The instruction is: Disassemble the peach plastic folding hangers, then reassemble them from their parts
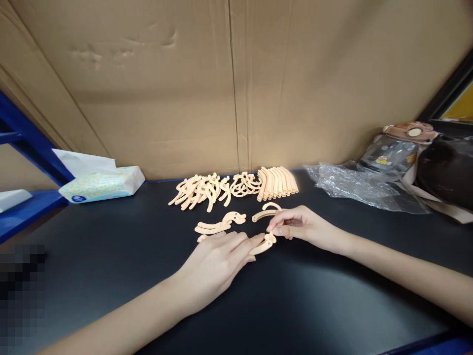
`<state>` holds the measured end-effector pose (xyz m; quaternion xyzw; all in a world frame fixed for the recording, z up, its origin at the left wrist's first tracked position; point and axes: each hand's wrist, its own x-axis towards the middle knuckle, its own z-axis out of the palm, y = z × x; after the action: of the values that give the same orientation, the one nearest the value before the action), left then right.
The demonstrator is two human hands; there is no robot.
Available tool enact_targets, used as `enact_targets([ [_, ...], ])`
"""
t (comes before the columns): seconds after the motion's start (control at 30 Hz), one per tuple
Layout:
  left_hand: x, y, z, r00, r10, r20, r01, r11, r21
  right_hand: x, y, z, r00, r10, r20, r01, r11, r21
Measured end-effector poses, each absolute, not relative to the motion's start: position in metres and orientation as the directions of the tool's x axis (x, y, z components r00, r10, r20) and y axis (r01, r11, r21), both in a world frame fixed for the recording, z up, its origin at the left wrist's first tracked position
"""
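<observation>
My left hand [221,254] is closed over a curved beige plastic piece [261,247], whose rounded end with a hole sticks out past the fingertips. At that end, my right hand [301,223] pinches a small beige part [271,237] between thumb and fingers; its exact shape is partly hidden. Just beyond my left hand lies a joined beige piece [218,225] with two long arms and a hooked end. A curved beige strip [263,214] and a thin beige arc [271,204] lie behind my right fingers. Under my left fingers, another beige end [201,238] peeks out.
Along the back are a heap of joined beige pieces [199,190], beige rings [244,185] and a row of curved beige strips [277,183]. A tissue pack [103,185] stands left; clear plastic bags [354,185], a bottle [391,153] and a dark bag [449,167] are right.
</observation>
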<state>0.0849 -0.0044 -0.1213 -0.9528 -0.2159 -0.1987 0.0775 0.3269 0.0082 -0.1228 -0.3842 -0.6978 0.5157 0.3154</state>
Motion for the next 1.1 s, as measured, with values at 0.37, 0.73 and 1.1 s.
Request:
enact_targets([
  [0.37,0.0821,0.0001,-0.1203,0.790,0.498,0.358,0.482,-0.865,0.141,0.3281,0.0078,-0.1212,-0.466,0.884,0.018,0.171,0.110,-0.979],
  [0.73,0.0832,-0.0006,-0.1214,0.806,0.496,0.324,0.459,-0.868,0.188,0.3283,0.0090,-0.1217,-0.477,0.879,0.028,0.122,0.098,-0.988],
  [1.1,0.0857,0.0016,-0.1204,0.822,0.466,0.326,0.439,-0.885,0.158,0.3261,0.0092,-0.1226,-0.518,0.855,0.030,0.157,0.130,-0.979],
])
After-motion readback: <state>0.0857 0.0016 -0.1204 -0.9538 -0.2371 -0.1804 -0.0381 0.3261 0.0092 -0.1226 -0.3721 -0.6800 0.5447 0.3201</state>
